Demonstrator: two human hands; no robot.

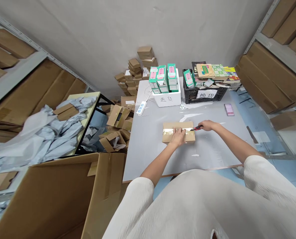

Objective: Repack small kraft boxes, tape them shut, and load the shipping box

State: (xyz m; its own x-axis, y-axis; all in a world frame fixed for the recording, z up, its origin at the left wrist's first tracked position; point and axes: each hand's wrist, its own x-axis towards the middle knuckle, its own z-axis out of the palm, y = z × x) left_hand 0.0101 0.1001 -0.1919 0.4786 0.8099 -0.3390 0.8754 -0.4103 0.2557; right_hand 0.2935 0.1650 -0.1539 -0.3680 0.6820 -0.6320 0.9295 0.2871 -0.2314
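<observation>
A brown cardboard box with shiny clear tape along its top lies flat on the grey table. My left hand presses on top of the box with its fingers stretched out. A red and black utility knife is gripped in my right hand, just right of the box. The knife's tip meets the taped right end of the box; how deep the blade goes is too small to tell.
Behind the box stand a white bin of green and pink boxes and a black crate holding books. A power strip lies at the table's left edge. A large open carton stands front left, with opened cartons piled beyond.
</observation>
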